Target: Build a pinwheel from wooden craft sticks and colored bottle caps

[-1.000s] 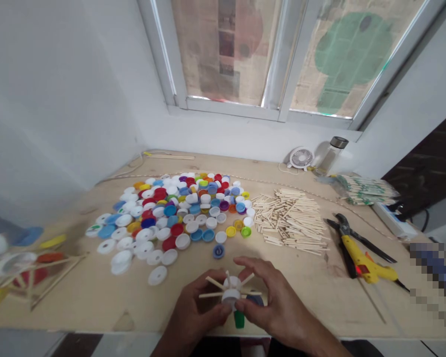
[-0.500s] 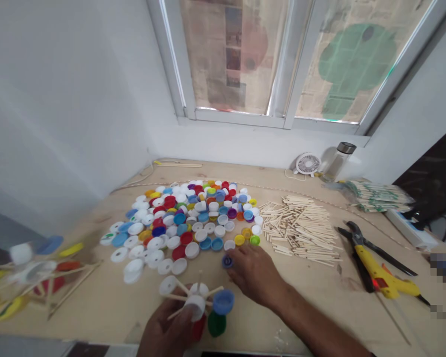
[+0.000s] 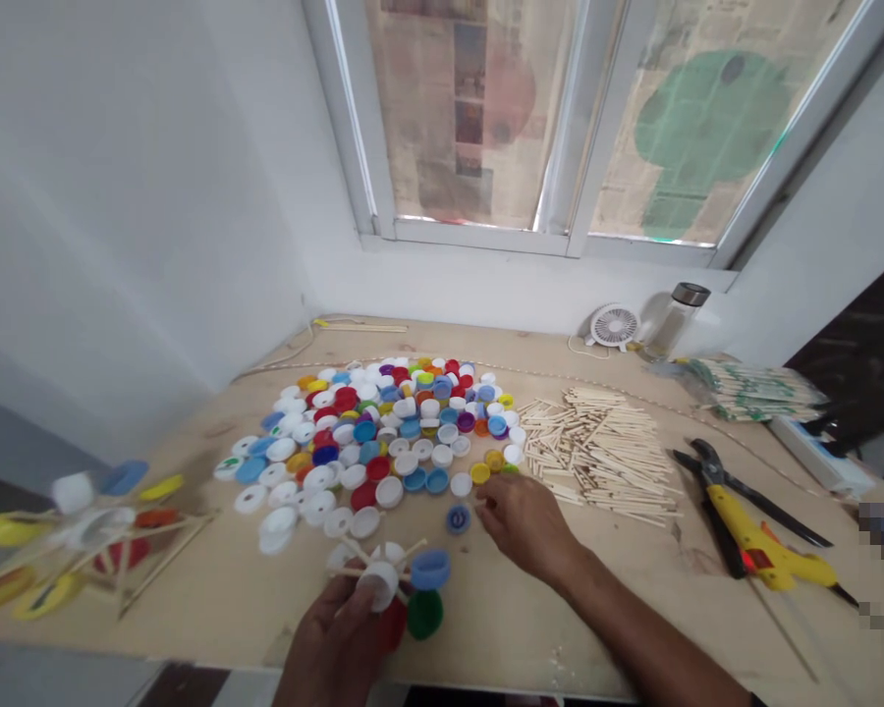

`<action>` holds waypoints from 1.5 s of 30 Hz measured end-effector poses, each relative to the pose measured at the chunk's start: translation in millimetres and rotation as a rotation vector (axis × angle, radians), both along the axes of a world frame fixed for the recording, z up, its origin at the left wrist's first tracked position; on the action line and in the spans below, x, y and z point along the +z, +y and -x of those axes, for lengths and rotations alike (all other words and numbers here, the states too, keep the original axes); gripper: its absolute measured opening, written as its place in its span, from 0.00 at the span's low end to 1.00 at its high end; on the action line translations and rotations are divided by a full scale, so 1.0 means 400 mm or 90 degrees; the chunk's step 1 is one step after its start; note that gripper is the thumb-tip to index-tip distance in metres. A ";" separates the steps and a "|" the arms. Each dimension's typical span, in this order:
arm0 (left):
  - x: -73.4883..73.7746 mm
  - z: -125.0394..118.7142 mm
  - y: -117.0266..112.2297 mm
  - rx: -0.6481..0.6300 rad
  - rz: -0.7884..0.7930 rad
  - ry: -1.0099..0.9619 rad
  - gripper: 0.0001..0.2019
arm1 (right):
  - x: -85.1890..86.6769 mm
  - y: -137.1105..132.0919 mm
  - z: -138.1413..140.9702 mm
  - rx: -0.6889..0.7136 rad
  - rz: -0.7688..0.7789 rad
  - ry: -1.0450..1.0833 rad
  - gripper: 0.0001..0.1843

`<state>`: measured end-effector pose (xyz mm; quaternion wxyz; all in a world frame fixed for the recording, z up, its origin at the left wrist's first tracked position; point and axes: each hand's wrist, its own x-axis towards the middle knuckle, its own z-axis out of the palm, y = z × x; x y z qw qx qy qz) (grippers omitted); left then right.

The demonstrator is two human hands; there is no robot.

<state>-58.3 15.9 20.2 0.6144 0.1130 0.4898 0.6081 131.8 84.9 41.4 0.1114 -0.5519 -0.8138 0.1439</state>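
My left hand is closed round a small wheel made of white bottle caps and wooden sticks, with a blue, a green and a red cap on its spoke ends. It holds the wheel just above the table's near edge. My right hand reaches forward over the table, fingers curled down at the near edge of the pile of coloured bottle caps, beside a green and a yellow cap. A dark blue cap lies just left of its fingers. Whether the fingers grip a cap is hidden.
A heap of short wooden sticks lies right of the caps. Pliers and a yellow glue gun lie at the right. A finished cap-and-stick model stands at the left edge. A small fan and a jar stand by the window.
My right hand left the wheel and reached forward to the cap pile's near edge. My left hand kept the wheel and drew it left and nearer.
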 end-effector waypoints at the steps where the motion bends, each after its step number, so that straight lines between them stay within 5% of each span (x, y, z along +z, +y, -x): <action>1: 0.001 0.000 -0.001 -0.001 0.000 -0.008 0.21 | -0.004 0.000 0.010 0.001 0.004 -0.003 0.09; 7: 0.001 0.002 -0.008 0.002 0.015 -0.026 0.23 | -0.012 -0.001 0.074 0.040 -0.023 0.033 0.11; 12: -0.006 -0.006 0.004 0.002 0.012 -0.027 0.22 | -0.006 0.021 0.048 -0.024 -0.120 0.009 0.11; 20: 0.021 -0.039 0.014 0.005 -0.007 0.010 0.18 | -0.044 0.048 0.065 0.016 -0.202 0.014 0.09; 28: 0.047 -0.075 0.025 -0.055 -0.045 0.076 0.13 | -0.031 -0.081 -0.097 -0.042 -0.197 0.115 0.10; 33: 0.031 -0.104 0.034 -0.116 -0.057 0.108 0.16 | -0.047 -0.161 -0.189 -0.137 -0.065 0.277 0.11; 38: 0.023 -0.132 0.030 -0.126 -0.062 0.205 0.19 | -0.042 -0.192 -0.217 -0.143 -0.048 0.338 0.13; 45: 0.040 -0.165 0.024 -0.140 -0.079 0.301 0.18 | -0.043 -0.187 -0.211 -0.092 -0.122 0.193 0.11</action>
